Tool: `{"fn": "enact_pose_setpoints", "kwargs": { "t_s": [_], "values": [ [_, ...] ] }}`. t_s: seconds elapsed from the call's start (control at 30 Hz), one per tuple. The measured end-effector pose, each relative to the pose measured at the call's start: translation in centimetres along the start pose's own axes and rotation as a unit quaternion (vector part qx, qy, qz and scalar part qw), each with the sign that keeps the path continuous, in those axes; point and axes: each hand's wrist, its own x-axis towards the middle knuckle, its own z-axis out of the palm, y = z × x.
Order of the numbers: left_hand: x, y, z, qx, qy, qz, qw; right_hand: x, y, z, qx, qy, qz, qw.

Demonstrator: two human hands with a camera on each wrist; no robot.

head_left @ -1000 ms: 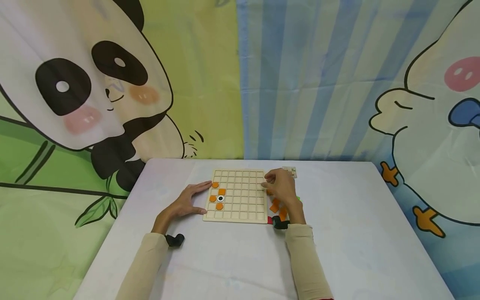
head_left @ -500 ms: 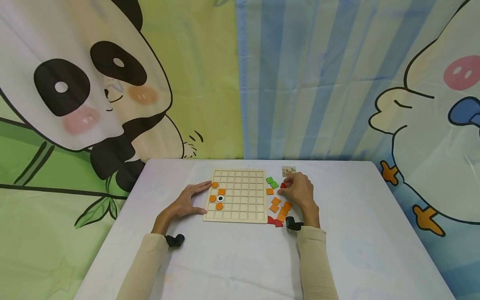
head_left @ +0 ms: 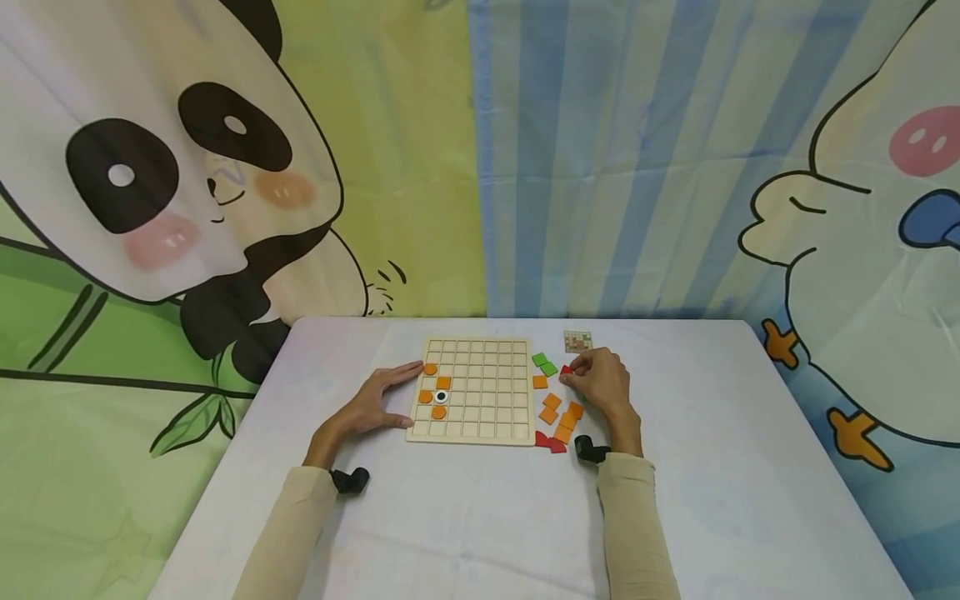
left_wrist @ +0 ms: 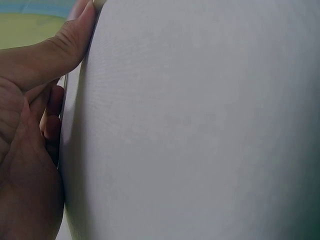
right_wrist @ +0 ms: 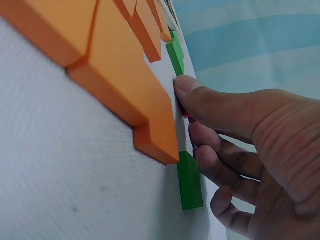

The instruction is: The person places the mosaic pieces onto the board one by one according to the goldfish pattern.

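Observation:
A pale wooden grid board (head_left: 480, 404) lies flat on the table. My left hand (head_left: 369, 404) rests along its left edge, fingers spread, thumb at the near left corner. In the left wrist view the thumb (left_wrist: 55, 52) lies against the white surface. Right of the board, my right hand (head_left: 602, 385) pinches a small red tile (head_left: 566, 369) between thumb and fingers; the tile is mostly hidden in the right wrist view. On the board's left columns sit several orange discs (head_left: 438, 412), an orange square tile (head_left: 444, 383) and a white disc with a black centre (head_left: 441, 397).
Two green tiles (head_left: 539, 359) lie beside the board's right edge. Nearer me are several loose orange tiles (head_left: 549, 415) and red tiles (head_left: 557, 447). A green tile (right_wrist: 191, 182) sits under my right fingers. A small printed grid card (head_left: 577, 342) lies at the back right.
My right hand has moved right, from over the board's right edge to the red tile among the loose pieces, uncovering green and orange tiles. The left hand has stayed put.

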Motion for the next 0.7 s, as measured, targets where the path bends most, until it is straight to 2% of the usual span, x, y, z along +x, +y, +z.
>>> {"fn": "enact_pose_setpoints", "kwargs": {
  "t_s": [0.53, 0.7],
  "values": [
    [0.1, -0.43, 0.1, 0.005, 0.0, 0.003, 1.0, -0.17, 0.42, 0.59, 0.018, 0.002, 0.001, 1.0],
    [0.14, -0.44, 0.11, 0.003, 0.0, 0.002, 1.0, -0.22, 0.36, 0.55, 0.032, 0.004, -0.019, 0.999]
  ]
}}
